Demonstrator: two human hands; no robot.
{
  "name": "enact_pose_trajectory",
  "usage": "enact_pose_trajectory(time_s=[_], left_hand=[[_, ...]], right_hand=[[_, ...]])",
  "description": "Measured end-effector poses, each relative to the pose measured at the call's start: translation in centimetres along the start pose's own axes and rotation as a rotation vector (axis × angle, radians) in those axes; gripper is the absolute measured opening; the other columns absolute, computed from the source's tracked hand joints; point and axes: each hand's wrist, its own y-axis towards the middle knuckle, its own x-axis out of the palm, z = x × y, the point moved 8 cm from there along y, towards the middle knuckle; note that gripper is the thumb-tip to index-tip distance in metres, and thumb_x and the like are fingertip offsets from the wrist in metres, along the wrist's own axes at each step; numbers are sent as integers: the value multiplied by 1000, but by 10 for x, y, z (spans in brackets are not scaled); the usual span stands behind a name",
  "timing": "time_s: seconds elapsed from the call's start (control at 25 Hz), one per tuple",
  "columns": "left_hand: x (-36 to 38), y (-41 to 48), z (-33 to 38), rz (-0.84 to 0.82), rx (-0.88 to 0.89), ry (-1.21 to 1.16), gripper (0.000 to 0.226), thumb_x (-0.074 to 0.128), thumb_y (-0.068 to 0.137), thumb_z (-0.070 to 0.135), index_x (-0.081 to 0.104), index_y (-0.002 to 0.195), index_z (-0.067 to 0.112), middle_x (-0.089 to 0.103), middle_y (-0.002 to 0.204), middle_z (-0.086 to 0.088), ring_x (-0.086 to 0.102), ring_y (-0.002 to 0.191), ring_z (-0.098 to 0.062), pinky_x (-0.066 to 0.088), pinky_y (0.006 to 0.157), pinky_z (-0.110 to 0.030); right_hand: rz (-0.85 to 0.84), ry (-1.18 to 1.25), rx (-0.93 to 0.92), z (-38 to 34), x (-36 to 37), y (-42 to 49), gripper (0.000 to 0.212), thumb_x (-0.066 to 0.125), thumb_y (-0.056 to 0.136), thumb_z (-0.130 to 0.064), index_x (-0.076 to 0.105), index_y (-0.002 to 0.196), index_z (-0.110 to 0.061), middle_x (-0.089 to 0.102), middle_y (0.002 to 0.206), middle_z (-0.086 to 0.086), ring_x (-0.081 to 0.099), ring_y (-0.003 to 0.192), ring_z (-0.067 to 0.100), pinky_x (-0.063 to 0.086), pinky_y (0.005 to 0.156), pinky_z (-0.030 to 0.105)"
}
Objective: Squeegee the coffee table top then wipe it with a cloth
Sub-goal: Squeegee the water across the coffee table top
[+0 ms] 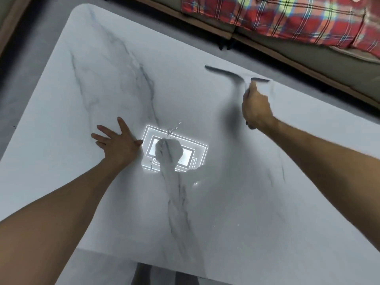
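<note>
The white marble coffee table top fills most of the view. My right hand grips the handle of a dark squeegee, whose blade lies near the table's far right edge and looks blurred. My left hand rests flat on the table, fingers spread, left of centre. A few wet streaks glisten near the middle. No cloth is in view.
A ceiling light's bright reflection shines on the glossy top beside my left hand. A sofa with a red plaid blanket runs along the table's far side, with a strip of grey floor around the table.
</note>
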Motion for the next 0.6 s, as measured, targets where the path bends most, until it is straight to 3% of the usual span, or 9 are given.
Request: enact_pose_trajectory(time_s=[0.04,0.12,0.28,0.44,0.52,0.6], left_hand=[[0,-1,0,-3,-5,-2,95,53,89,54,-5,153,16,-11,146,-48,-7,130,-71,10,110,-69],[-3,-3,0,-7,-10,-4,91,52,90,54,-2,153,16,-10,147,-46,-6,132,-70,11,110,-68],[-15,-15,-4,-27,9,-86,76,39,96,53,7,152,14,-2,151,-41,0,136,-63,10,112,-63],[-12,-58,-13,16,4,-64,68,40,98,44,15,148,4,15,145,-43,20,130,-62,19,110,-63],[1,-80,-24,-10,-30,-58,68,40,99,42,15,149,4,11,148,-42,14,135,-60,17,112,-62],[8,-88,-31,-34,2,-36,67,40,99,38,13,149,3,5,150,-41,6,139,-58,17,112,-62]], right_hand=[[-9,-31,-17,7,10,-17,43,27,100,-22,28,143,-19,57,109,28,63,84,43,55,61,47],[-34,-86,-89,24,30,-62,48,27,101,-22,23,149,-17,57,103,26,62,88,40,49,73,42],[-157,-142,-142,58,42,-147,49,26,103,-29,19,151,-22,59,80,16,59,78,39,38,65,34],[-46,-43,-204,23,9,-118,43,27,104,-31,29,145,-17,64,94,30,63,84,48,49,71,48],[-4,16,-187,-17,3,-75,42,27,102,-25,28,143,-16,61,100,30,61,80,41,53,71,51],[-32,54,-166,-54,15,-46,43,29,99,-17,29,142,-13,58,111,29,53,79,34,51,64,43]])
